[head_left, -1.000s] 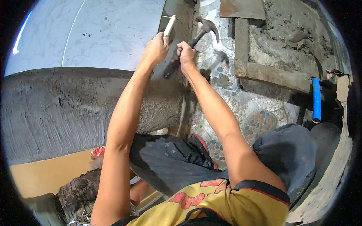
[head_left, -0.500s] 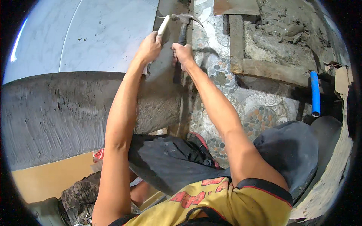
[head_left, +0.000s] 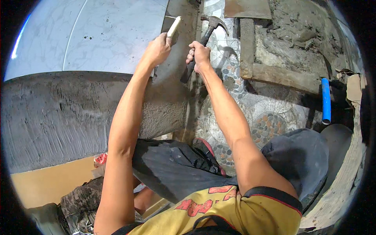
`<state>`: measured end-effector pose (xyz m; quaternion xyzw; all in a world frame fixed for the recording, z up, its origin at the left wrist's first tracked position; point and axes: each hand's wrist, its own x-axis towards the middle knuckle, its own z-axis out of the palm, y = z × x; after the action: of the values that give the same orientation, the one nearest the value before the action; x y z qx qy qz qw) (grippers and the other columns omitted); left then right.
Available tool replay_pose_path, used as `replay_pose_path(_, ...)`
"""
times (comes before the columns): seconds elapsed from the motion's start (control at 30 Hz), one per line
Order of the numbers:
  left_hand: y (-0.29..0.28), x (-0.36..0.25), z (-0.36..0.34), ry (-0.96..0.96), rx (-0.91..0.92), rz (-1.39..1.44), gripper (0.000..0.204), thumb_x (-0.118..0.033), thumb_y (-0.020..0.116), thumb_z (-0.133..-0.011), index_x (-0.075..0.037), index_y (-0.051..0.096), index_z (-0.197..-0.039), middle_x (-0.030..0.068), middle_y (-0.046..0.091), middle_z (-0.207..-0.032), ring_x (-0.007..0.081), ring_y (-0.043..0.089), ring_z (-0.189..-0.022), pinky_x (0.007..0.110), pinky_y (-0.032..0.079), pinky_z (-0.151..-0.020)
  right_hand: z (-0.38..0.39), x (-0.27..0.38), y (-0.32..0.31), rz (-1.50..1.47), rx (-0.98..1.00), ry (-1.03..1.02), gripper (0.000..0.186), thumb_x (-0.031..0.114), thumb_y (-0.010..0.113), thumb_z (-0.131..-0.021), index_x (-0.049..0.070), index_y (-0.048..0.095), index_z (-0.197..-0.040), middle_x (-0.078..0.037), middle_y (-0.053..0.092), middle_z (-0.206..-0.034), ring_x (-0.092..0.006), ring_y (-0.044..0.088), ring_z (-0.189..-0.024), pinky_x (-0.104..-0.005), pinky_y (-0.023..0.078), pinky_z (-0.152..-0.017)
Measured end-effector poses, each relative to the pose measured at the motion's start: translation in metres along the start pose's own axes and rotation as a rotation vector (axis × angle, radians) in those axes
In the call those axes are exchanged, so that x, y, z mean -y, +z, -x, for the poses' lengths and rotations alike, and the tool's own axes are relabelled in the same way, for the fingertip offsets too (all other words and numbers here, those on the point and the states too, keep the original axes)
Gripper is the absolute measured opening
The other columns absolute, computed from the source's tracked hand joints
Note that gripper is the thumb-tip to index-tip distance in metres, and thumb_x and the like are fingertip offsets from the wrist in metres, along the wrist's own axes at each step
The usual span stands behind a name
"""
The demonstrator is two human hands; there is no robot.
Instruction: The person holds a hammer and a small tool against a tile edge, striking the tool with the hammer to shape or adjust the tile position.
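In my left hand [head_left: 158,49] is a short white stick-like tool [head_left: 174,26], its fingers closed round the lower end. A thin rod juts sideways from the stick's top toward the edge of the pale marbled tile [head_left: 113,35]. My right hand [head_left: 199,55] grips the dark handle of a claw hammer [head_left: 214,24]. The hammer's head is tilted, with a gap between it and the white stick. Both hands are over the grey mortar strip [head_left: 168,84] beside the tiles. What exactly the white tool is, I cannot make out.
Rough grey mortar [head_left: 58,113] covers the face below the tiles. At right, a wooden frame [head_left: 284,74] borders wet cement [head_left: 301,35]. A blue pipe [head_left: 326,102] stands near torn cardboard [head_left: 354,90]. Pebble-patterned flooring [head_left: 268,123] lies between.
The hammer has swung right, away from the white tool's end, which it was at or very near. My left hand has shifted slightly right in view, still holding the tool.
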<state>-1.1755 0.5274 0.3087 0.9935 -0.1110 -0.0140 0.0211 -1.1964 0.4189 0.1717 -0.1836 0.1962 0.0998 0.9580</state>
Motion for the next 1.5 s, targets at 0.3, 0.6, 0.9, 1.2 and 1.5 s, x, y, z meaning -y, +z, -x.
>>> replay_pose_path(0.3, 0.000, -0.002, 0.000, -0.045, 0.014, 0.038, 0.039, -0.031, 0.040, -0.101, 0.001, 0.056, -0.118, 0.0307, 0.063, -0.109, 0.0474, 0.060, -0.104, 0.053, 0.046, -0.089, 0.000, 0.003, 0.001, -0.016, 0.008, 0.018, 0.021, 0.012, 0.059, -0.081, 0.010, 0.046, -0.065, -0.001, 0.041, -0.052, -0.0154, 0.041, -0.039, -0.0363, 0.040, -0.040)
replay_pose_path(0.6, 0.000, -0.004, 0.001, -0.059, -0.025, 0.054, 0.035, -0.028, 0.040, -0.100, 0.001, 0.057, -0.112, 0.0300, 0.064, -0.106, 0.0484, 0.060, -0.103, 0.054, 0.046, -0.088, -0.003, -0.009, 0.010, -0.060, 0.008, -0.068, 0.022, 0.014, 0.059, -0.080, 0.007, 0.049, -0.062, -0.003, 0.043, -0.050, -0.0169, 0.043, -0.037, -0.0360, 0.039, -0.039)
replay_pose_path(0.9, -0.001, -0.005, 0.000, -0.116, 0.007, 0.018, 0.041, -0.030, 0.042, -0.101, 0.000, 0.056, -0.126, 0.0300, 0.065, -0.106, 0.0452, 0.062, -0.103, 0.050, 0.049, -0.087, -0.001, -0.018, 0.016, -0.045, 0.001, -0.102, 0.024, 0.014, 0.060, -0.078, 0.008, 0.049, -0.059, -0.004, 0.045, -0.049, -0.0177, 0.043, -0.037, -0.0358, 0.036, -0.040)
replay_pose_path(1.2, 0.006, -0.012, 0.001, -0.079, -0.045, 0.062, 0.033, -0.028, 0.041, -0.100, 0.000, 0.057, -0.107, 0.0302, 0.064, -0.102, 0.0490, 0.060, -0.099, 0.055, 0.047, -0.085, -0.006, -0.027, 0.028, 0.055, -0.020, -0.041, 0.021, 0.015, 0.061, -0.078, 0.007, 0.053, -0.060, -0.002, 0.048, -0.052, -0.0164, 0.046, -0.041, -0.0339, 0.036, -0.039)
replay_pose_path(1.5, 0.004, -0.003, -0.004, -0.114, -0.069, 0.069, 0.040, -0.031, 0.042, -0.101, 0.001, 0.059, -0.119, 0.0292, 0.066, -0.096, 0.0428, 0.066, -0.087, 0.049, 0.051, -0.073, -0.008, -0.022, 0.021, 0.124, 0.045, 0.028, 0.019, 0.015, 0.062, -0.078, 0.007, 0.054, -0.063, -0.002, 0.049, -0.055, -0.0145, 0.045, -0.043, -0.0331, 0.035, -0.040)
